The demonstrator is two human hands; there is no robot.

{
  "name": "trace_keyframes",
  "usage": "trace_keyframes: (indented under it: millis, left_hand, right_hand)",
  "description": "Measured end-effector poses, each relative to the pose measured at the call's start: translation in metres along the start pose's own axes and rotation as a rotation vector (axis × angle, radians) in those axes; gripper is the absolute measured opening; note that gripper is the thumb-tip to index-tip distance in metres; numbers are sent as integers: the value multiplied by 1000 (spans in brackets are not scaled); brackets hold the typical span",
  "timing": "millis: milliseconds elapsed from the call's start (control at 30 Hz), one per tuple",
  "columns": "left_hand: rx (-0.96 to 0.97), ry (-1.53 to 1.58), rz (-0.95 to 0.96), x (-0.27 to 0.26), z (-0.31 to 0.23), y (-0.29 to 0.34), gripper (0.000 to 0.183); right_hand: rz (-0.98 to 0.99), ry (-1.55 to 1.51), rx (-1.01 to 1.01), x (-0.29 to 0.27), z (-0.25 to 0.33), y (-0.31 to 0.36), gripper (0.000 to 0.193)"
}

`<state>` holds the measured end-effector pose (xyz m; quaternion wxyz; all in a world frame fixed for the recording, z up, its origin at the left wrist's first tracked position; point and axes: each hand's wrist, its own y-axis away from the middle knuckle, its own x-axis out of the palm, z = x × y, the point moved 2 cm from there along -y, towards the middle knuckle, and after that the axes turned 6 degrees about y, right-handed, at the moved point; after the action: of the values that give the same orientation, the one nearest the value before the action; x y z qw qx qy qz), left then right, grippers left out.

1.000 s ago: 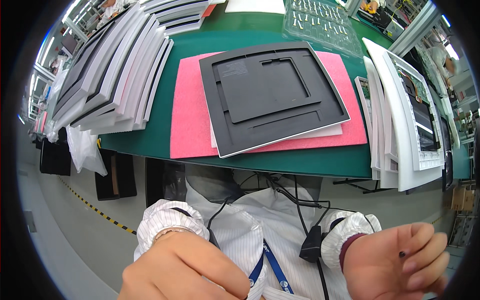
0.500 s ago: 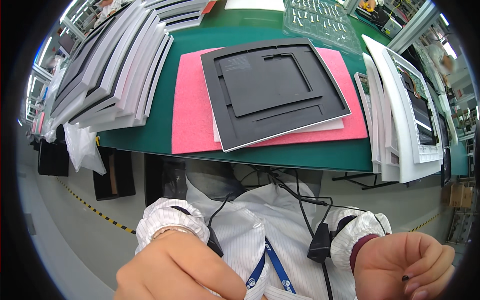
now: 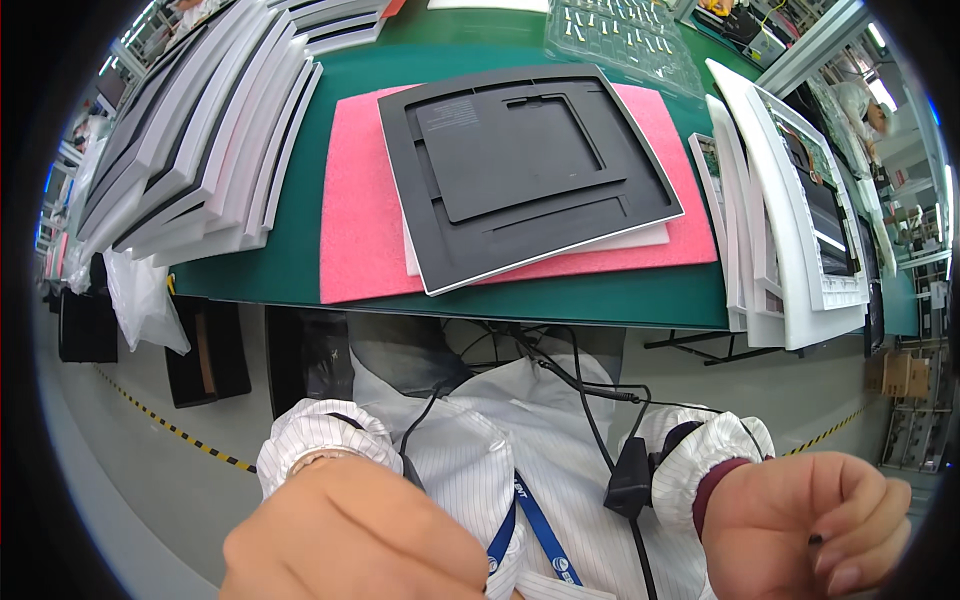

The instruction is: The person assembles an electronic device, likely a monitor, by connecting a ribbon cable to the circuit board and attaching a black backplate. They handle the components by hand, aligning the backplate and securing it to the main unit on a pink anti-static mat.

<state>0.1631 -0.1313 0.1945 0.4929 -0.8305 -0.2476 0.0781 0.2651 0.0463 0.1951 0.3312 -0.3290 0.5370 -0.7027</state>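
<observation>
My left hand point(image 3: 350, 535) is raised close to the camera at the lower left. Its back shows, while the fingers are hidden below. At the lower right, my right hand point(image 3: 805, 520) has its fingers curled in, with a small black speck point(image 3: 815, 539) by the fingertips; what it may hold is too small to make out. Neither hand touches the table. Beyond them a black panel with a pale edge point(image 3: 530, 170) and a recessed back lies slightly turned on a pink foam sheet point(image 3: 345, 200). A white layer point(image 3: 640, 238) peeks out underneath the panel.
Panels with foam sheets point(image 3: 210, 140) lean in a stack at the left of the green table point(image 3: 490, 312). White frames with circuit boards point(image 3: 790, 200) stand at the right. A clear tray of small parts point(image 3: 625, 45) lies behind. Black cables point(image 3: 590, 390) hang before my white coat.
The table and everything on it have shifted slightly left and up in the view. Both hands keep nearly the same pose, and the panel still lies on the pink foam.
</observation>
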Motion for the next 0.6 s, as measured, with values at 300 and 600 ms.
trace_keyframes:
  millis: [300, 600]
  left_hand:
    - [-9, 9, 74, -28, -8, 21, 12]
    - [42, -54, 56, -34, -12, 27, 28]
  right_hand:
    - [-75, 51, 110, 6, -17, 15, 24]
    - [-119, 203, 50, 24, -31, 21, 13]
